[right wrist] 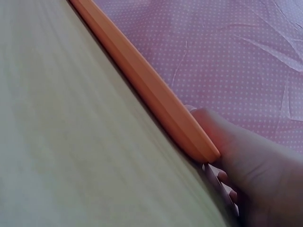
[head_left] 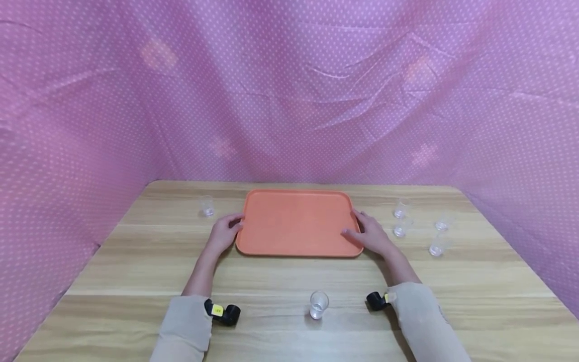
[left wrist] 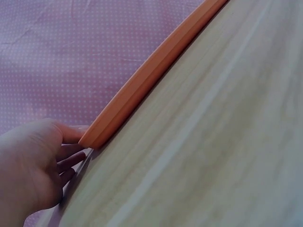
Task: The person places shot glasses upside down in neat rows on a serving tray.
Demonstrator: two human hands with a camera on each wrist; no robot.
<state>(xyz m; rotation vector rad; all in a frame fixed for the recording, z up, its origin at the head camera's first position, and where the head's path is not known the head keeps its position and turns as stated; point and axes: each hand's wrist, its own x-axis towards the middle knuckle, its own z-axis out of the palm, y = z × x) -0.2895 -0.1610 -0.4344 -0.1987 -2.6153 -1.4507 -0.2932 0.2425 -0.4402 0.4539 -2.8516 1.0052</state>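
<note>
An orange rectangular tray (head_left: 296, 221) lies near the far side of the wooden table. At its left edge my left hand (head_left: 221, 235) grips the rim; in the left wrist view, that hand (left wrist: 35, 163) has its thumb at the tray's corner (left wrist: 123, 99) and its fingers lower down beside it. My right hand (head_left: 373, 235) holds the right edge, thumb over the rim. The right wrist view shows this hand (right wrist: 258, 170) against the tray's side (right wrist: 156, 92), with some fingertips partly hidden below it. Nothing lies on the tray.
One clear glass (head_left: 317, 305) stands near the front, between the forearms. Another glass (head_left: 207, 207) is left of the tray. Several more, including a glass (head_left: 400, 227) and a glass (head_left: 437, 246), stand at the right. Pink dotted cloth (head_left: 289, 90) hangs behind the table (head_left: 271, 286).
</note>
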